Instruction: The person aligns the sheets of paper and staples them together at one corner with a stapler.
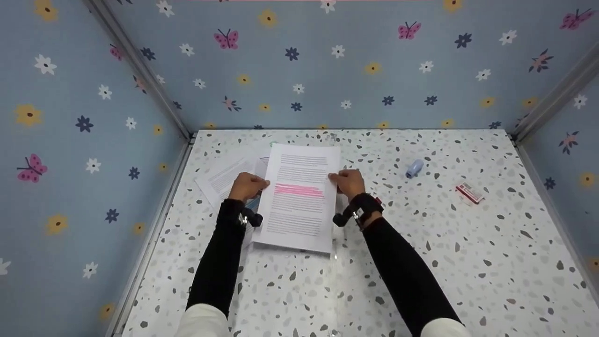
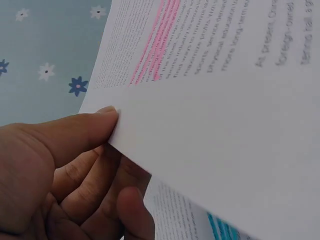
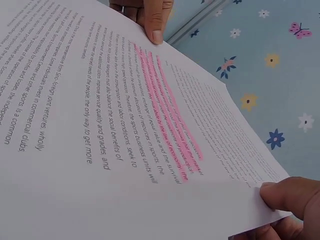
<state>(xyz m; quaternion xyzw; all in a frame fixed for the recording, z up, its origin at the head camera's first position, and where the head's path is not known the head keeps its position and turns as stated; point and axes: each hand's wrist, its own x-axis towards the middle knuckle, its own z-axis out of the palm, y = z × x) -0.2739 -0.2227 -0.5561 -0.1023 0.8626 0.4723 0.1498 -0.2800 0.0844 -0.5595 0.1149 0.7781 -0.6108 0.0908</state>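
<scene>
A printed sheet of paper [image 1: 299,220] with several lines marked in pink highlighter is held up between both hands. My left hand [image 1: 247,186] pinches its left edge, the thumb on top and the other fingers curled behind, as the left wrist view shows. At the right edge, my right hand [image 1: 348,182] grips the sheet the same way, thumb [image 3: 272,195] on the printed face. Under and left of the raised sheet lie other printed papers [image 1: 224,175], one with blue highlighter strokes [image 2: 222,227]. The sheet's lower edge casts a shadow on the speckled table [image 1: 290,290].
To the right on the table lies a small light-blue object [image 1: 414,168], perhaps a capped highlighter or correction tape. Farther right is a red and white packaged item [image 1: 469,193]. Patterned blue panels [image 1: 327,84] enclose the table at the back and sides.
</scene>
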